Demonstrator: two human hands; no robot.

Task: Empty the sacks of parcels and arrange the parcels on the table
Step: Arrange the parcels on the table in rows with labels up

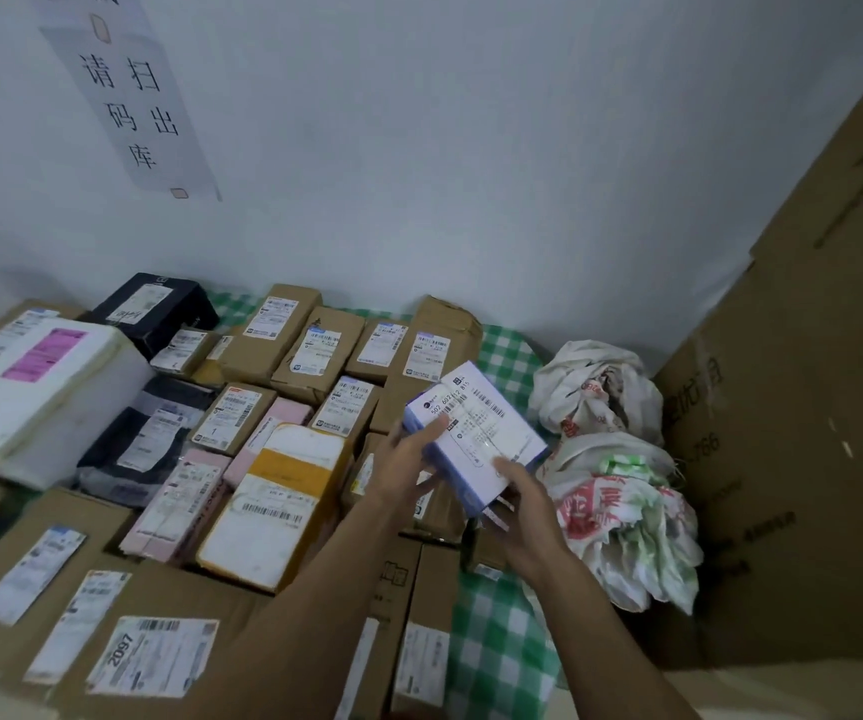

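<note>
Both my hands hold a pale blue-white parcel box (476,433) with a barcode label, tilted above the table's right middle. My left hand (408,459) grips its left edge and my right hand (522,504) grips its near right corner. Several brown cardboard parcels (283,335), a pink one (174,506), a yellow-taped one (278,496) and a big white foam box (39,392) lie packed together on the table with a green checked cloth (502,615). Crumpled white sacks (621,491) with red print lie at the right edge.
A tall brown cardboard box (803,407) stands at the right, against the sacks. A white wall with a paper notice (133,96) rises behind the table. Large labelled cartons (153,652) fill the near left. Bare checked cloth shows near the right front.
</note>
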